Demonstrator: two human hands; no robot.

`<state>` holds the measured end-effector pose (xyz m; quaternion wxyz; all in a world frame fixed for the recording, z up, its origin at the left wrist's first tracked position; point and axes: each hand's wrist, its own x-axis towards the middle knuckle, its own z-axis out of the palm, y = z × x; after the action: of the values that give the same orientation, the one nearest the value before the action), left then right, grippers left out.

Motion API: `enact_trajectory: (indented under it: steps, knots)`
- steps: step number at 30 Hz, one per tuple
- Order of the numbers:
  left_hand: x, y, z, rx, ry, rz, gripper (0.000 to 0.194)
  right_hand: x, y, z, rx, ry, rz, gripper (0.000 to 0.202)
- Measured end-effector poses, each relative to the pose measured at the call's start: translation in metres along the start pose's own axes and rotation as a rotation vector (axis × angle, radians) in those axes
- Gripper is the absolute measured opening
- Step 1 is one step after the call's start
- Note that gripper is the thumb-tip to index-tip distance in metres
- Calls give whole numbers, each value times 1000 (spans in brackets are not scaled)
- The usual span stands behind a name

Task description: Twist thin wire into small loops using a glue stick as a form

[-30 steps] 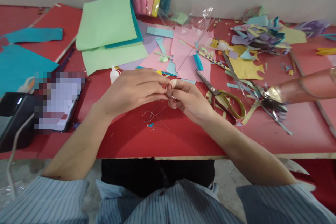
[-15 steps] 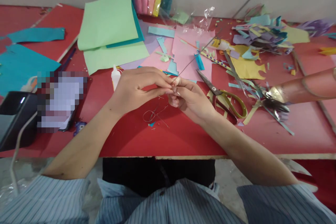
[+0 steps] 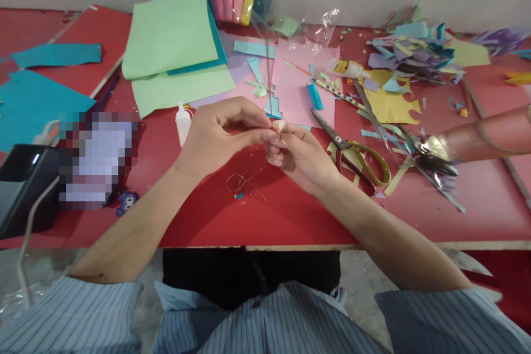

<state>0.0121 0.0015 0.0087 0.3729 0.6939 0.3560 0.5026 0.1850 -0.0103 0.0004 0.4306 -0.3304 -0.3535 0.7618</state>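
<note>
My left hand (image 3: 222, 135) and my right hand (image 3: 307, 160) meet over the middle of the red table. Thumb and fingers of both are pinched on the lower end of a long thin wire (image 3: 268, 50), which rises almost straight up between them. A small cream-coloured piece (image 3: 280, 126) shows at the right fingertips; whether it is wrapped on the finger or held is unclear. Below the hands lies a loose loop of fine thread or wire (image 3: 236, 182). Open scissors (image 3: 344, 146) with a yellow-green handle rest just right of my right hand.
A small white glue bottle (image 3: 182, 121) lies behind my left hand. Green paper sheets (image 3: 174, 33), pink paper (image 3: 305, 77) and a pile of paper strips (image 3: 415, 55) cover the back. A phone (image 3: 97, 160) lies left; a brown tube-like object (image 3: 489, 135) reaches in from the right.
The wire has swung from leaning far right to nearly upright. My left hand has shifted slightly, while my right hand stays almost in place.
</note>
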Motion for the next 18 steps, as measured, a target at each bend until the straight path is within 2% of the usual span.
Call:
enact_trajectory:
  steps: [7, 14, 18]
  knots:
    - [0, -2, 1, -6, -42, -85, 19, 2, 0, -3, -26, 3, 11, 16]
    - [3, -3, -7, 88, -50, -36, 8, 3, -1, -5, -36, 37, 4, 13]
    - [2, 2, -10, 209, -113, 10, 7, 4, 1, -7, -70, 63, -29, 11]
